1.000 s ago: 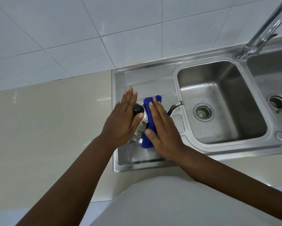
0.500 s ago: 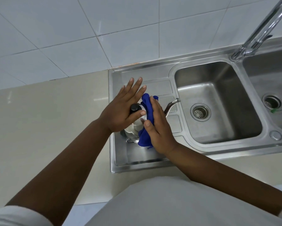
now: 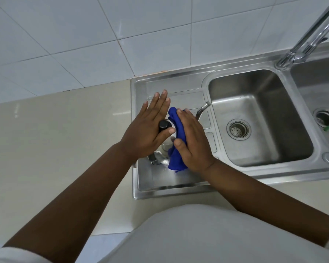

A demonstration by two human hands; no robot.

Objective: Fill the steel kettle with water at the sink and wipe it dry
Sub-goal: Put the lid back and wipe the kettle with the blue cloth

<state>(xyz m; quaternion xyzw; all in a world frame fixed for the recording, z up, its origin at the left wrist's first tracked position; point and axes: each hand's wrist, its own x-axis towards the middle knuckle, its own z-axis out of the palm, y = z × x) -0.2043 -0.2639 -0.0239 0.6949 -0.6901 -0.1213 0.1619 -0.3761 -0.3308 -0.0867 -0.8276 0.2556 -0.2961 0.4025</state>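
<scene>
Steel drainboard (image 3: 178, 181) sits left of the sink basin (image 3: 264, 111), with the faucet (image 3: 311, 31) far right. Kettle (image 3: 164, 148) stands upright on the drainboard, spout (image 3: 202, 109) aimed right toward the basin. Left hand (image 3: 148, 130) lies flat over the lid, fingers straight, thumb beside the black knob (image 3: 164, 125). Right hand (image 3: 193, 141), fingers extended, presses the blue cloth (image 3: 176, 126) against the kettle's right side.

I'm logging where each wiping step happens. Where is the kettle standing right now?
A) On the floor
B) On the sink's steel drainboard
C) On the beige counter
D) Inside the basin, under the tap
B: the kettle stands on the ribbed drainboard, beside the basin, while the right hand presses the blue cloth against its side.
</scene>
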